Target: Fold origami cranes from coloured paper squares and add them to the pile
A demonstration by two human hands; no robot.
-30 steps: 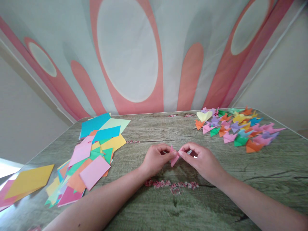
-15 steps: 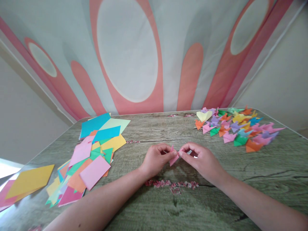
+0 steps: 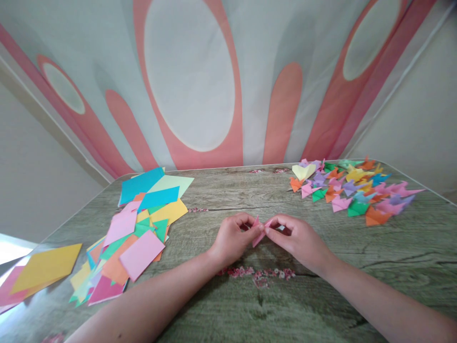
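Observation:
A small folded pink paper [image 3: 256,238] is held up between my two hands, a little above the table. My left hand [image 3: 235,236] pinches it from the left, thumb against the bent fingers. From the other side, my right hand [image 3: 291,236] grips its right part between thumb and forefinger. The fingertips of both hands nearly meet at the middle of the paper and cover much of its folds. One pointed end sticks up and another points down beside the left thumb.
Loose coloured paper sheets [image 3: 143,255] lie in an overlapping pile at the left. A yellow sheet [image 3: 48,267] lies on pink paper at the far left. Several folded paper birds [image 3: 358,207] stand at the back right of the wood-patterned table [image 3: 228,309], before a printed cloth backdrop.
The fingers of my right hand have closed in slightly, narrowing the gap between thumb and forefinger. The pink paper stays pinched in both hands, at almost the same spot.

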